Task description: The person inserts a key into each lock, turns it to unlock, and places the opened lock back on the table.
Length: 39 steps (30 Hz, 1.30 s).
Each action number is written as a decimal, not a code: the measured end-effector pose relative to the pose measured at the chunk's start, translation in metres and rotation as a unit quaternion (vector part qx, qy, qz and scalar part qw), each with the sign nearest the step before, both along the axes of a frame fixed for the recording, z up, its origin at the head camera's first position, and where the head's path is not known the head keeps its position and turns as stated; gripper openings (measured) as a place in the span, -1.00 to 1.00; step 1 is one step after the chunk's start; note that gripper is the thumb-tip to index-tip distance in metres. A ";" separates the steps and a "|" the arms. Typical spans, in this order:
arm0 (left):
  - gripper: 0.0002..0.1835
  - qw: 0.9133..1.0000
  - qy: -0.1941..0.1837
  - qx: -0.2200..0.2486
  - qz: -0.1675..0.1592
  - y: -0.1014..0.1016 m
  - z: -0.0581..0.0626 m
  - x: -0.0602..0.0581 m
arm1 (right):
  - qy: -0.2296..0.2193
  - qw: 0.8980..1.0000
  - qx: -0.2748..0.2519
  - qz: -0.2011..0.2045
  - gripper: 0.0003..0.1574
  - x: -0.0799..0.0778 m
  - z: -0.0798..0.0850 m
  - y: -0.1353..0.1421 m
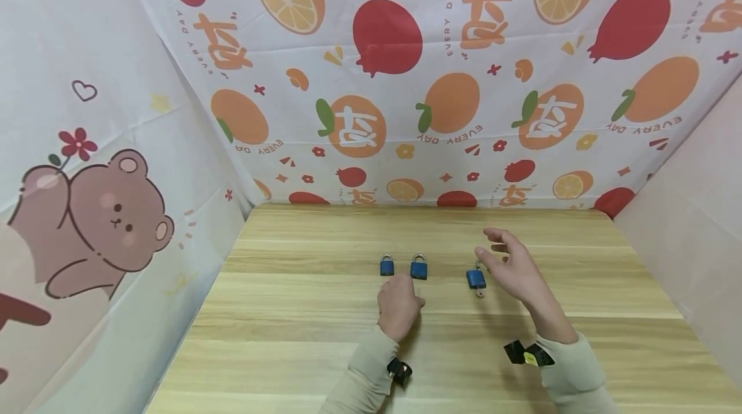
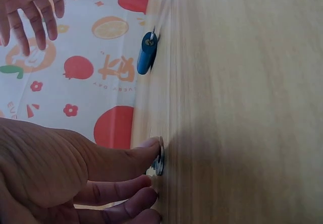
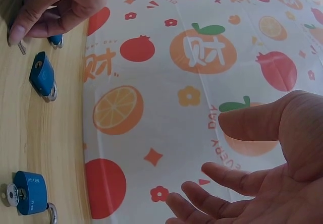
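My left hand point(image 1: 399, 306) pinches a small silver key point(image 2: 160, 157) between thumb and fingers, low over the table. Just beyond it lie two blue padlocks, the smaller left padlock point(image 1: 386, 267) and the middle padlock point(image 1: 418, 269). Both shackles point to the back. The middle one's keyhole faces the front in the left wrist view. A third blue padlock point(image 1: 476, 279) lies to the right, with a key point(image 3: 12, 194) in its keyhole. Above and right of it my right hand point(image 1: 513, 270) hovers with fingers spread, holding nothing.
The light wood table point(image 1: 278, 337) ends at a fruit-printed cloth point(image 1: 458, 105) behind. On the left hangs a cloth with a bear print point(image 1: 116, 214), on the right a pale cloth point(image 1: 695, 208). Black straps with cameras sit on both wrists.
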<state>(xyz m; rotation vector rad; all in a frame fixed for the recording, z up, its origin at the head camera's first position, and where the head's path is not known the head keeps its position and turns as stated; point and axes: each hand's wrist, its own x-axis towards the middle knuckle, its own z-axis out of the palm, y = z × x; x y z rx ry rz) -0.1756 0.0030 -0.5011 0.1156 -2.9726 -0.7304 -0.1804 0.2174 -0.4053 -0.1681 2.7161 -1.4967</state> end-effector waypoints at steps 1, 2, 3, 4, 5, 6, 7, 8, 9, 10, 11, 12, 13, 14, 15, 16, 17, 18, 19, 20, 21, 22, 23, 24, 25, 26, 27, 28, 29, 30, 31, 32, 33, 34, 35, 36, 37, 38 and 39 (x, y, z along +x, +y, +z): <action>-0.60 1.000 -0.004 -0.005 0.002 0.000 0.000 0.000 | -0.001 1.000 -0.001 -0.001 -0.27 0.000 0.000 0.000; -0.61 1.000 -0.008 -0.010 0.003 0.000 0.000 0.000 | -0.003 1.000 -0.002 -0.002 -0.27 0.000 0.000 0.001; -0.62 1.000 -0.009 -0.012 0.003 0.000 0.000 0.000 | -0.004 1.000 -0.003 -0.002 -0.27 0.000 -0.001 0.001; -0.62 1.000 -0.009 -0.015 0.003 0.000 0.000 -0.001 | -0.005 1.000 -0.004 -0.002 -0.27 0.000 -0.001 0.001; -0.62 1.000 -0.009 -0.019 0.003 0.000 -0.001 -0.001 | -0.005 1.000 -0.004 -0.003 -0.27 -0.001 -0.001 0.002; -0.62 1.000 -0.007 -0.023 0.003 0.000 -0.002 -0.001 | -0.006 1.000 -0.005 -0.003 -0.27 -0.001 -0.001 0.002; -0.63 1.000 -0.004 -0.028 0.002 0.000 -0.002 -0.002 | -0.006 1.000 -0.005 -0.003 -0.27 -0.001 -0.001 0.002; -0.64 0.999 -0.001 -0.033 0.002 0.001 -0.002 -0.002 | -0.006 1.000 -0.006 -0.003 -0.27 -0.001 -0.001 0.002; -0.65 0.999 0.001 -0.038 0.002 0.001 -0.002 -0.002 | -0.006 1.000 -0.006 -0.002 -0.28 -0.002 -0.001 0.002; -0.66 0.999 0.003 -0.043 0.002 0.001 -0.002 -0.002 | -0.006 1.000 -0.006 -0.003 -0.28 -0.002 -0.001 0.002; -0.67 0.999 0.006 -0.046 0.002 0.002 -0.003 -0.003 | -0.006 1.000 -0.005 -0.003 -0.28 -0.002 -0.001 0.002; -0.67 0.999 0.007 -0.050 0.002 0.002 -0.002 -0.003 | -0.007 1.000 -0.005 -0.003 -0.28 -0.002 -0.001 0.002; -0.68 0.998 0.009 -0.055 0.003 0.003 -0.002 -0.003 | -0.007 1.000 -0.005 -0.003 -0.28 -0.002 -0.001 0.002; -0.69 0.998 0.010 -0.060 0.004 0.004 -0.002 -0.003 | -0.008 1.000 -0.005 -0.003 -0.28 -0.003 -0.001 0.002; -0.71 0.998 0.012 -0.065 0.004 0.004 -0.002 -0.003 | -0.009 1.000 -0.006 -0.004 -0.28 -0.003 -0.001 0.002; -0.73 0.997 0.016 -0.071 0.005 0.005 -0.002 -0.002 | -0.009 1.000 -0.006 -0.003 -0.28 -0.003 -0.002 0.002; -0.75 0.997 0.018 -0.078 0.006 0.006 -0.002 -0.002 | -0.009 1.000 -0.006 -0.003 -0.28 -0.003 -0.002 0.002; -0.78 0.996 0.021 -0.085 0.007 0.006 -0.002 -0.002 | -0.009 1.000 -0.006 -0.003 -0.28 -0.004 -0.002 0.002; -0.80 0.996 0.024 -0.090 0.007 0.007 -0.003 -0.002 | -0.009 1.000 -0.006 -0.003 -0.28 -0.004 -0.002 0.003; -0.83 0.995 0.027 -0.094 0.008 0.008 -0.002 -0.002 | -0.009 1.000 -0.006 -0.003 -0.28 -0.004 -0.002 0.003; -0.84 0.995 0.031 -0.097 0.009 0.008 -0.002 -0.001 | -0.009 1.000 -0.006 -0.004 -0.28 -0.004 -0.002 0.003; -0.85 0.994 0.034 -0.099 0.010 0.009 -0.002 -0.001 | -0.009 1.000 -0.005 -0.004 -0.28 -0.004 -0.002 0.003; -0.85 0.994 0.034 -0.100 0.010 0.009 -0.002 -0.001 | -0.010 1.000 -0.005 -0.004 -0.28 -0.004 -0.002 0.003; -0.85 0.994 0.035 -0.100 0.010 0.010 -0.002 0.000 | -0.010 1.000 -0.005 -0.005 -0.28 -0.004 -0.002 0.003; -0.84 0.994 0.037 -0.100 0.011 0.010 -0.002 0.000 | -0.010 1.000 -0.005 -0.005 -0.28 -0.004 -0.002 0.003; -0.83 0.994 0.037 -0.099 0.010 0.010 -0.002 0.001 | -0.010 1.000 -0.005 -0.005 -0.29 -0.004 -0.001 0.003; -0.81 0.994 0.039 -0.098 0.009 0.010 -0.002 0.001 | -0.009 1.000 -0.005 -0.005 -0.28 -0.004 -0.001 0.003; -0.80 0.994 0.038 -0.098 0.009 0.011 -0.002 0.001 | -0.009 1.000 -0.006 -0.005 -0.29 -0.004 -0.001 0.003; -0.79 0.995 0.038 -0.096 0.007 0.011 -0.002 0.002 | -0.009 1.000 -0.006 -0.006 -0.29 -0.004 -0.001 0.003; -0.79 0.995 0.039 -0.093 0.006 0.011 -0.002 0.002 | -0.009 1.000 -0.006 -0.006 -0.29 -0.004 -0.001 0.003; -0.78 0.995 0.038 -0.088 0.005 0.011 -0.002 0.002 | -0.009 1.000 -0.007 -0.006 -0.29 -0.004 -0.001 0.003; -0.78 0.996 0.037 -0.083 0.005 0.011 -0.002 0.002 | -0.009 1.000 -0.007 -0.006 -0.28 -0.004 -0.001 0.003; -0.77 0.996 0.037 -0.079 0.006 0.011 -0.002 0.003 | -0.008 1.000 -0.006 -0.006 -0.28 -0.004 -0.001 0.003; -0.76 0.997 0.036 -0.075 0.007 0.011 -0.002 0.003 | -0.008 1.000 -0.006 -0.006 -0.28 -0.004 -0.001 0.004; -0.76 0.997 0.035 -0.069 0.007 0.011 -0.002 0.003 | -0.008 1.000 -0.006 -0.006 -0.28 -0.003 -0.001 0.004; -0.75 0.997 0.034 -0.064 0.009 0.011 -0.003 0.003 | -0.008 1.000 -0.007 -0.006 -0.28 -0.003 -0.001 0.004; -0.74 0.998 0.034 -0.058 0.010 0.012 -0.003 0.003 | -0.008 1.000 -0.007 -0.006 -0.28 -0.003 -0.001 0.004; -0.74 0.998 0.034 -0.055 0.011 0.012 -0.004 0.003 | -0.008 1.000 -0.006 -0.006 -0.28 -0.003 -0.001 0.004; -0.74 0.998 0.034 -0.051 0.011 0.012 -0.004 0.003 | -0.008 1.000 -0.006 -0.006 -0.28 -0.004 -0.001 0.004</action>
